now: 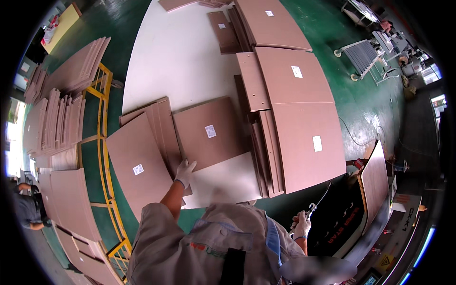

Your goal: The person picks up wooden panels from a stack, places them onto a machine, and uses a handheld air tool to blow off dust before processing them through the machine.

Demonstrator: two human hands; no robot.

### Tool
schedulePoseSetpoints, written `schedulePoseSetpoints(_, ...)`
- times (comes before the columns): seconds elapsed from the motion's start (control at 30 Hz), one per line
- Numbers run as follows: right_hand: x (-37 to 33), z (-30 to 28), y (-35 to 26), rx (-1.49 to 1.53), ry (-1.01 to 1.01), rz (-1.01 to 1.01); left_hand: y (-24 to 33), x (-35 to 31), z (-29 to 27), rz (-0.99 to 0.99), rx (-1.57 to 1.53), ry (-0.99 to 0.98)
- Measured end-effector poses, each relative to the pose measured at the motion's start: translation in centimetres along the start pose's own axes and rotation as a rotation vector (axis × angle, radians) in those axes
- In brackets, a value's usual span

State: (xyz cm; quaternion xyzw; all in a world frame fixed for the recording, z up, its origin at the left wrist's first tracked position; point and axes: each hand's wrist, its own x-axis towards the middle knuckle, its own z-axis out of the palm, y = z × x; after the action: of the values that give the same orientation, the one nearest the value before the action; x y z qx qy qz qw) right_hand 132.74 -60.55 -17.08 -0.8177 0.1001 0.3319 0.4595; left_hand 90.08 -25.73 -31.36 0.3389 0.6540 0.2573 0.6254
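My left hand [184, 172], in a pale glove, grips the near left corner of a flat brown panel [228, 126] with a white label. Its thumb lies over the corner; the other fingers are partly hidden between this panel and the leaning stack beside it. My right hand [300, 225], also gloved, is low at my right side, closed around a silver air blow gun [312, 207] with a long thin nozzle pointing up and away. Left of my left hand, a labelled brown panel [135, 161] overlaps other panels [161, 126] at the white table's edge.
Stacks of brown panels [308, 142] line the right side of the white table [166, 52]. A yellow-framed rack [102, 137] with more panels stands left, a co-worker [29, 209] beyond it. A roller cart [363, 58] is far right; a dark machine [349, 223] stands near right.
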Motion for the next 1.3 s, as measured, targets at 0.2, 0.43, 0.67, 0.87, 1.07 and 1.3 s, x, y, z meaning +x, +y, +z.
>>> schedulePoseSetpoints(0.2, 1.0, 0.2, -0.7, 0.005, 0.043, -0.035, -1.7, -2.9, 0.4, 0.636, 1.272, 0.437)
schedulePoseSetpoints(0.43, 2.1, 2.0, -4.1, 0.045, 0.073, -0.093, -3.9, -3.3, -2.9, 0.417, 1.389, 0.221)
schedulePoseSetpoints(0.67, 2.1, 4.0, -5.7, 0.101, 0.066, -0.274, -3.4, -2.8, -3.4, 0.408, 1.405, 0.233)
schedulePoseSetpoints(0.87, 0.3, 4.6, -7.0, 0.077, 0.045, -0.346, -3.9, 0.8, -8.7, 0.650, 1.090, 0.256)
schedulePoseSetpoints(1.07, 0.3, 3.4, -5.8, 0.041, 0.166, -0.379, -2.1, 4.0, -28.0, -0.059, 0.989, 0.903)
schedulePoseSetpoints(1.3, -0.7, 3.9, -5.6, -0.050, 0.197, -0.293, -6.5, 3.7, -36.8, 0.167, 0.294, 0.761)
